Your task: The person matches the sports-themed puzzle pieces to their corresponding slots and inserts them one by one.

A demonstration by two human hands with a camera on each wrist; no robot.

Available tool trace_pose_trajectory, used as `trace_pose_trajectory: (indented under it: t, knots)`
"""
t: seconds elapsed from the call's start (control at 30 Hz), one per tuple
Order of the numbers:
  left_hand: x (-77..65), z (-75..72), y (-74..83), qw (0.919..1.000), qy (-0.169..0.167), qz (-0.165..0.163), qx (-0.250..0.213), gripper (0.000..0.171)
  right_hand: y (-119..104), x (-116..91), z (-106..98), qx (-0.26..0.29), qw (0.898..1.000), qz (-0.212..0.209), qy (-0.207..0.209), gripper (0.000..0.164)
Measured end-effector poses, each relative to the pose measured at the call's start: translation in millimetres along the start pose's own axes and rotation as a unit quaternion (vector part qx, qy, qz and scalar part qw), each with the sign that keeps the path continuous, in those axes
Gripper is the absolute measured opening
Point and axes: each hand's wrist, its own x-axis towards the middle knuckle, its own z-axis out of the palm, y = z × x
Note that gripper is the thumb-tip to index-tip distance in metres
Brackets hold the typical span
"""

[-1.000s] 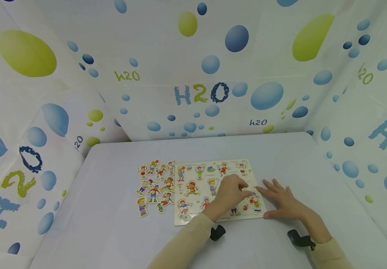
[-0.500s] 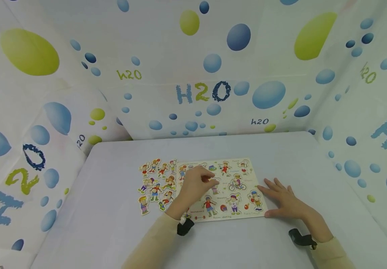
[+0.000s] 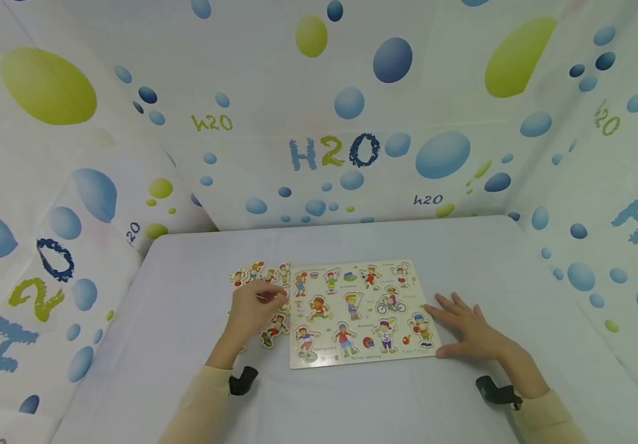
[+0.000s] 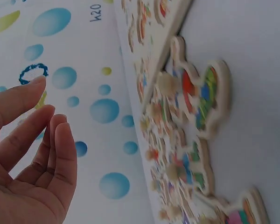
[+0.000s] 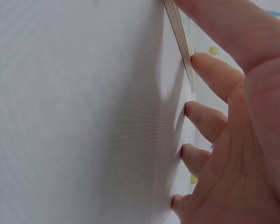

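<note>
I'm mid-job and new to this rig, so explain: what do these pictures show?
There is no machine: a person works with two bare hands. The wide picture looks forward and down from the head; the close ones come from the left and right wrists. On the white-covered table lies a sports puzzle board, with loose knobbed figure pieces beside it on the person's left. The left hand is over those pieces, its curved fingers holding nothing. The right hand is spread at the board's right edge, touching it.

Loose puzzle pieces point(image 3: 276, 327) lie on the table point(image 3: 374, 407), just left of the puzzle board point(image 3: 371, 313).
</note>
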Motion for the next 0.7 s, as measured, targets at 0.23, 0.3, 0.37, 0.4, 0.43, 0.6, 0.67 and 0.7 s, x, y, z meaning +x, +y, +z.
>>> trace_pose_trajectory:
  t: [0.23, 0.3, 0.37, 0.4, 0.43, 0.6, 0.67, 0.7]
  knots:
    - [-16.2, -33.1, -33.5, 0.9987, 0.016, -0.042, 0.024, 0.025, 0, 1, 0, -0.004, 1.000, -0.001, -0.002, 0.092]
    - [-20.6, -41.2, -40.5, 0.9980, 0.020, -0.052, 0.031, 0.025, 1, 1, 0, -0.002, 1.000, -0.003, -0.002, 0.092]
    - [-25.4, -48.5, -47.0, 0.9969, 0.023, -0.064, 0.040, 0.025, 1, 1, 0, 0.001, 1.000, -0.005, -0.001, 0.092]
    - [-27.5, -51.3, -50.2, 0.9963, 0.024, -0.072, 0.041, 0.026, 1, 1, 1, 0.001, 1.000, -0.006, -0.001, 0.092]
    - [-30.1, -54.2, -53.2, 0.9957, 0.024, -0.078, 0.044, 0.027, 2, 1, 1, 0.002, 1.000, -0.007, -0.001, 0.092]
    - [-39.6, -61.5, -66.2, 0.9956, 0.027, -0.080, 0.041, 0.029, 3, 0, 2, 0.001, 1.000, -0.008, 0.002, 0.092]
    - [-41.9, -61.6, -70.4, 0.9963, 0.031, -0.072, 0.034, 0.028, 3, 0, 2, 0.002, 1.000, -0.008, 0.003, 0.092]
    - [-43.0, -61.4, -72.2, 0.9966, 0.032, -0.069, 0.032, 0.028, 3, 0, 2, 0.002, 1.000, -0.008, 0.003, 0.092]
